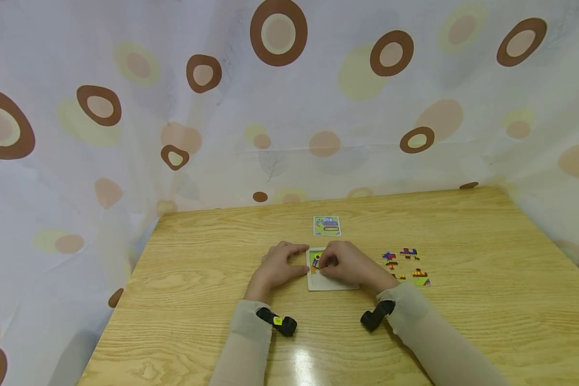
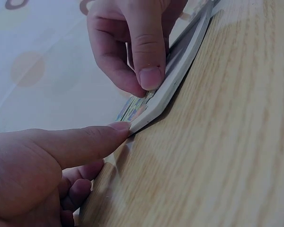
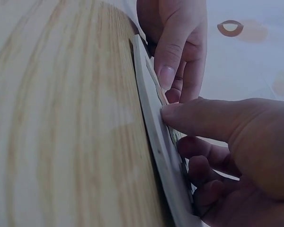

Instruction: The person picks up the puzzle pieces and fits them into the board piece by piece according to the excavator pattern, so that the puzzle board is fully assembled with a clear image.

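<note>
A shallow white puzzle tray lies on the table between both hands, with yellow, blue and green puzzle pieces in its left part. At the tray's left side rests my left hand. Its thumb is straight and touches the rim near the corner, as the left wrist view shows. Over the tray, my right hand has thumb and curled fingers brought together low on a puzzle piece, which they mostly cover. In the right wrist view, the right thumb is down at the piece's edge.
Several loose puzzle pieces lie on the wooden table to the right of the tray, some partly behind the right wrist. A picture card of a blue digger lies beyond the tray. A patterned curtain hangs along the table's back edge.
</note>
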`<state>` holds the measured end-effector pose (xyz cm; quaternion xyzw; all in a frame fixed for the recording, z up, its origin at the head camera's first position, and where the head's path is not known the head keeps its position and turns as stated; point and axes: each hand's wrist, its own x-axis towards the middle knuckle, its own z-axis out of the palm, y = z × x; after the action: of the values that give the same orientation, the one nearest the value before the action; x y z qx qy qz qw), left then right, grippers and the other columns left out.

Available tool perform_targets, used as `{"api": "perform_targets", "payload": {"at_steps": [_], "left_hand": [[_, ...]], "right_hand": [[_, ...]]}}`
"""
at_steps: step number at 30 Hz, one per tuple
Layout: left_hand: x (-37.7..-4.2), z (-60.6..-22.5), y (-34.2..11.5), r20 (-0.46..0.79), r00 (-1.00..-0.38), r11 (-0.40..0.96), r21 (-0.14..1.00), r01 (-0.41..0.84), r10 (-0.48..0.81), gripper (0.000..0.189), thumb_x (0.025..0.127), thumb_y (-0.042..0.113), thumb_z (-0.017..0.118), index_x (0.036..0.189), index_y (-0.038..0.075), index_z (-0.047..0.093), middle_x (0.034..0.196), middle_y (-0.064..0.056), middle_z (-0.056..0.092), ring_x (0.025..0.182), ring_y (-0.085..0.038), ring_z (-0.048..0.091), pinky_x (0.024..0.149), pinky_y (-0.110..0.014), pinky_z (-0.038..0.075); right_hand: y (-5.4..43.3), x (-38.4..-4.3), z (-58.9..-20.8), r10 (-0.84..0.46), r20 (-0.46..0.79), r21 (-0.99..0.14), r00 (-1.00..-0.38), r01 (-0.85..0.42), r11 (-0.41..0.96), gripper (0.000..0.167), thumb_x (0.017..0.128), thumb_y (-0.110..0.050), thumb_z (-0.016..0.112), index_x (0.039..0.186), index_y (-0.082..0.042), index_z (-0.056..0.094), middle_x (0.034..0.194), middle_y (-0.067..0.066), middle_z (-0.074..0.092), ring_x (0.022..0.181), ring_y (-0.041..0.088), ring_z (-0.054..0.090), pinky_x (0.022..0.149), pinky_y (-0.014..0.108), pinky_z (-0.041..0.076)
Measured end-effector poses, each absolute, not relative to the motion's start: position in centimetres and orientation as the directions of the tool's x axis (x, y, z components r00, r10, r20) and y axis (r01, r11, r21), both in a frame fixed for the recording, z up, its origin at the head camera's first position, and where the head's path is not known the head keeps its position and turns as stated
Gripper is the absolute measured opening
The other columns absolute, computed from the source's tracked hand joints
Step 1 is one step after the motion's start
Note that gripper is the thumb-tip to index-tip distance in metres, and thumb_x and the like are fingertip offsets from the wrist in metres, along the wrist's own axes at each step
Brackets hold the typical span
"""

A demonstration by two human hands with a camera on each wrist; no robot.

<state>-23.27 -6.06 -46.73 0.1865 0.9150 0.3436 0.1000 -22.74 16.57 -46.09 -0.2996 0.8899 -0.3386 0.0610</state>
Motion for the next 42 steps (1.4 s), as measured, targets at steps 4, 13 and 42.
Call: {"api": "perform_targets", "payload": {"at_steps": [4,13,42], "left_hand": [[-23.3,-46.7,-6.0,-0.051,-0.909,0.693,0.665,0.278,0.413,0.052,0.088,0.032,0.076,0.137,0.024,0.061,0.128,-0.005,0.055,0.116,-0.028,0.046,0.098,-0.052,0.032],[-23.4,-47.0,-6.1,-0.055,-0.911,0.699,0.66,0.274,0.408,0.052,0.088,0.033,0.076,0.137,0.026,0.061,0.129,-0.003,0.055,0.117,-0.028,0.046,0.098,-0.051,0.032],[-23.3,-46.9,-5.9,-0.069,-0.915,0.703,0.664,0.255,0.397,0.053,0.088,0.032,0.076,0.138,0.025,0.06,0.126,-0.004,0.055,0.114,-0.027,0.046,0.098,-0.049,0.032]], "right_hand": [[16.7,-22.6,-46.0,-0.569,0.081,-0.658,-0.818,-0.473,0.586,0.004,0.089,-0.011,0.074,0.089,-0.012,0.078,0.085,-0.005,0.062,0.074,0.008,0.055,0.066,0.028,0.047],[16.7,-22.6,-45.9,-0.574,0.083,-0.651,-0.815,-0.48,0.588,0.005,0.088,-0.007,0.073,0.091,-0.01,0.076,0.088,-0.002,0.063,0.076,0.009,0.055,0.068,0.029,0.048],[22.0,-21.5,-44.6,-0.425,0.145,-0.691,-0.893,-0.399,0.602,0.011,0.094,-0.011,0.068,0.102,-0.008,0.074,0.092,-0.003,0.062,0.079,0.016,0.055,0.067,0.031,0.048]]}}
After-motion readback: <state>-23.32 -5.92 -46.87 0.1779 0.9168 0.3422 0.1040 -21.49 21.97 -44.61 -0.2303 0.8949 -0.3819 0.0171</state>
